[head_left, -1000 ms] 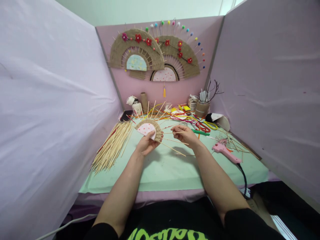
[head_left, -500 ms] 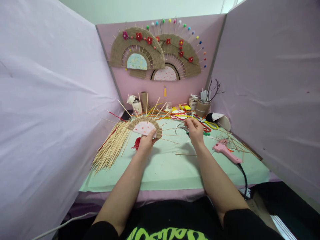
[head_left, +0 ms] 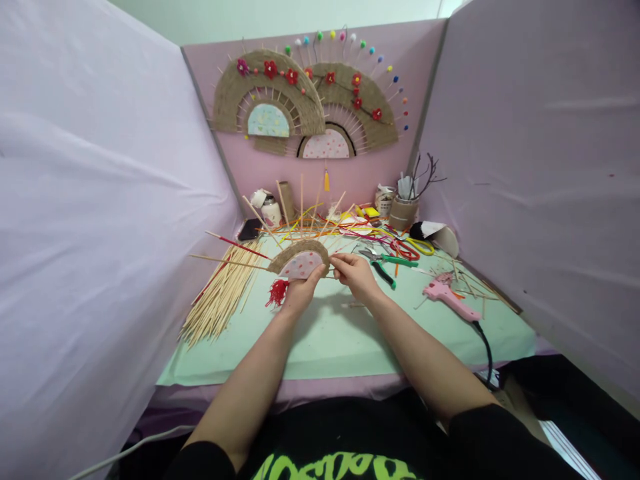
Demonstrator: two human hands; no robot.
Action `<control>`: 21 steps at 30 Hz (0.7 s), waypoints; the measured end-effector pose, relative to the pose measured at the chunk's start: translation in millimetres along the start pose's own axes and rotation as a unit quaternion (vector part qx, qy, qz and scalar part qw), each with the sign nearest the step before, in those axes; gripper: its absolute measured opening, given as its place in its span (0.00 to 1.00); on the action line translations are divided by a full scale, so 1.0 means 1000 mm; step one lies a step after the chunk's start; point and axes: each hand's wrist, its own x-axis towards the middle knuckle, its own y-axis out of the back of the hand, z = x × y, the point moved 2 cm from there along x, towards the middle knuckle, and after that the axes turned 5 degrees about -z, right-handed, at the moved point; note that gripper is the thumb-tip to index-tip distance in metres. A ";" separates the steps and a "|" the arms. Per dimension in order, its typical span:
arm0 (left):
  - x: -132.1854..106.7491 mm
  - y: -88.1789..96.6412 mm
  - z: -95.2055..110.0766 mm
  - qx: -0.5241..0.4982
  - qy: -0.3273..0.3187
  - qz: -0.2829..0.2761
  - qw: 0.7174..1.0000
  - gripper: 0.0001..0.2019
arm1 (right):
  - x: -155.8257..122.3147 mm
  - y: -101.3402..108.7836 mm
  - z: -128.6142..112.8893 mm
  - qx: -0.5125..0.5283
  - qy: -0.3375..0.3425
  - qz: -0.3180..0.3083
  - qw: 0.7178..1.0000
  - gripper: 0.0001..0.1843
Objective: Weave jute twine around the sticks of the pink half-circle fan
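My left hand (head_left: 301,292) grips the lower right of a small half-round fan (head_left: 301,264), thumb on its front. The fan has a pale pink centre with red spots, a brown woven twine band and thin wooden sticks radiating outward. One stick at its left (head_left: 240,245) is partly red. A red tassel (head_left: 277,292) hangs under the fan, left of my left hand. My right hand (head_left: 354,275) is closed in a pinch at the band's right edge, close to the left thumb. Whatever lies between its fingertips is too small to make out.
A bundle of wooden sticks (head_left: 220,293) lies at left. Right of my hands are green-handled pliers (head_left: 399,261) and a pink glue gun (head_left: 453,301) with a black cord. Coloured pipe cleaners (head_left: 345,227) and jars stand or lie behind. Two large fans (head_left: 270,60) hang on the back panel.
My right hand has moved left from beside the pliers to the fan's right edge, uncovering the pliers. The fan has turned and shifted slightly right in my left hand.
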 end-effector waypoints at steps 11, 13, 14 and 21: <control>0.002 -0.001 0.001 -0.030 -0.008 -0.020 0.999 0.16 | 0.000 -0.003 0.001 0.031 -0.001 0.010 0.999 0.21; 0.001 -0.002 0.003 -0.028 -0.006 -0.033 0.999 0.16 | -0.001 -0.003 0.001 0.029 0.007 0.007 1.000 0.19; 0.000 -0.003 0.003 -0.031 -0.004 -0.037 0.999 0.16 | -0.001 -0.004 0.001 0.032 0.010 0.008 0.999 0.18; 0.003 -0.007 -0.003 -0.105 0.006 -0.026 0.994 0.17 | 0.000 -0.004 0.005 0.055 0.015 0.043 0.997 0.16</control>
